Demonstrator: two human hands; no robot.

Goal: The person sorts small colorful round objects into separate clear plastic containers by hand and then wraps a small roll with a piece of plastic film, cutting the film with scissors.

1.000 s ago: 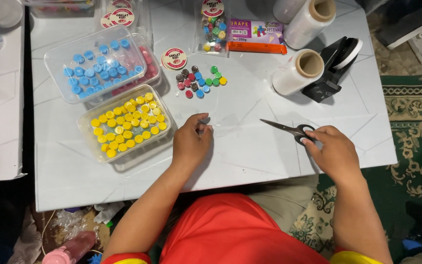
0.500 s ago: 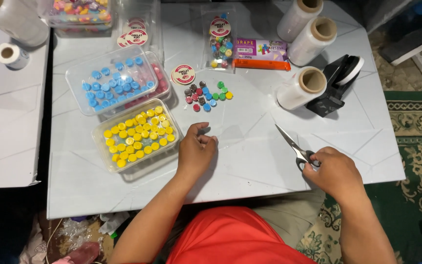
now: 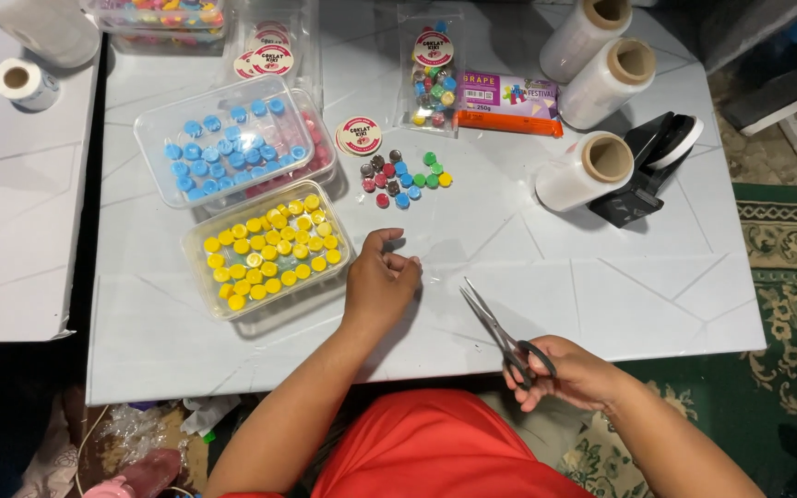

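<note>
Left hand: the left hand (image 3: 378,284) rests on the white surface (image 3: 601,286) at the centre of the frame, fingers curled together and fingertips pinched on something small and clear; what it is cannot be told
Right hand: the right hand (image 3: 572,371) sits at the lower right of centre, at the near edge of the surface, fingers closed through the handles of the scissors (image 3: 502,334)
Scissors: black handles, blades slightly parted and pointing up and left toward the left hand; blade tips near that hand, not touching it
Yellow tray: a clear tray of yellow pieces (image 3: 267,249) lies just left of the left hand, tilted a little in the frame
Blue tray: a clear tray of blue pieces (image 3: 225,140) lies above the yellow one, overlapping another tray with red pieces beneath it
Loose pieces: a small cluster of coloured pieces (image 3: 402,173) lies above the left hand, well apart from it; a round sticker (image 3: 359,136) lies just beside the cluster, upper left
Upper right: three rolls of clear film (image 3: 583,171); a black tape dispenser (image 3: 649,166) touches the nearest roll
</note>
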